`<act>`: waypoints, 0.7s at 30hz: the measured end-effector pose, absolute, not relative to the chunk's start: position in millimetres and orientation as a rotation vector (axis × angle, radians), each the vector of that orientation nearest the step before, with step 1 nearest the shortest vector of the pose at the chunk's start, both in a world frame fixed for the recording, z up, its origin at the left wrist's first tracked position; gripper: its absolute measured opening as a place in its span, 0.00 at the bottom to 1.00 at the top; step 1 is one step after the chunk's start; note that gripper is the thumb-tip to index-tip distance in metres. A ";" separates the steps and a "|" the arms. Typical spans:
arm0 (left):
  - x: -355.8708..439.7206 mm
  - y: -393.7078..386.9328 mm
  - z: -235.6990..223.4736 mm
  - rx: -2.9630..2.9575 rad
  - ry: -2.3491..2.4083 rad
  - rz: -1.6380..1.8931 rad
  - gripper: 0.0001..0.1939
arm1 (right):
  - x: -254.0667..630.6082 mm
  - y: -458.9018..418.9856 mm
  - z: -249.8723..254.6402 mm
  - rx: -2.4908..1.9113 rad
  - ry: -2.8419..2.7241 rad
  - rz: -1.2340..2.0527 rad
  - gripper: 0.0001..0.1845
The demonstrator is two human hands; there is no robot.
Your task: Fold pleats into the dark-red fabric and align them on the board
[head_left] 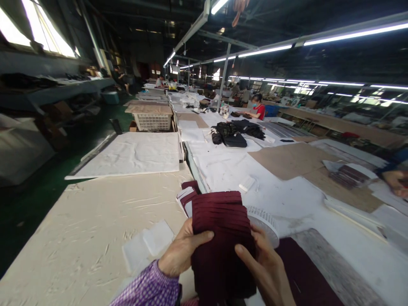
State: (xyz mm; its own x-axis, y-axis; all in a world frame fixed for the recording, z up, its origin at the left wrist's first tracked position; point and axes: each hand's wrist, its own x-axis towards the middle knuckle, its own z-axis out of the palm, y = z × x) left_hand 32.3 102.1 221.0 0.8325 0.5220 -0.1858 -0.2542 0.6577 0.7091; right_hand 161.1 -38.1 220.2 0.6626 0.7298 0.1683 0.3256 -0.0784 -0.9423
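Both of my hands hold a stack of maroon fabric pieces (223, 242) up in front of me, its upper edges fanned in steps. My left hand (188, 244) grips the left side, thumb laid on the front face. On the right side, my right hand (266, 259) has its thumb against the front and its fingers behind, partly hidden. Just behind the stack, maroon and white pieces (186, 197) lie at the table's edge. A white round ribbed object (264, 223) shows partly behind my right hand. More maroon fabric (302, 272) lies flat at the lower right.
Thin white sheets (151, 240) lie on the cream-covered table (79, 229) at left. Dark folded garments (236, 131) sit farther along the white table. A white crate (152, 121) stands beyond the left table. Another person's hand (397, 182) is at the far right, near bundled maroon strips (350, 175).
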 end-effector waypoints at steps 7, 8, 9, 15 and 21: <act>55.8 77.0 214.0 0.625 0.459 0.502 0.10 | 149.3 -54.8 201.8 -1.925 -1.266 -0.570 0.10; 57.7 74.0 213.0 0.627 0.456 0.502 0.09 | 150.0 -58.0 202.6 -1.867 -1.332 -0.438 0.11; 59.1 71.4 211.9 0.626 0.461 0.502 0.09 | 151.0 -61.0 203.9 -1.821 -1.364 -0.289 0.09; 64.8 60.6 207.8 0.438 0.485 0.374 0.12 | 156.7 -81.9 218.8 -1.816 -1.074 0.327 0.08; 77.4 41.4 211.9 0.263 0.416 0.317 0.24 | 165.7 -121.1 219.5 -1.765 -1.113 0.643 0.07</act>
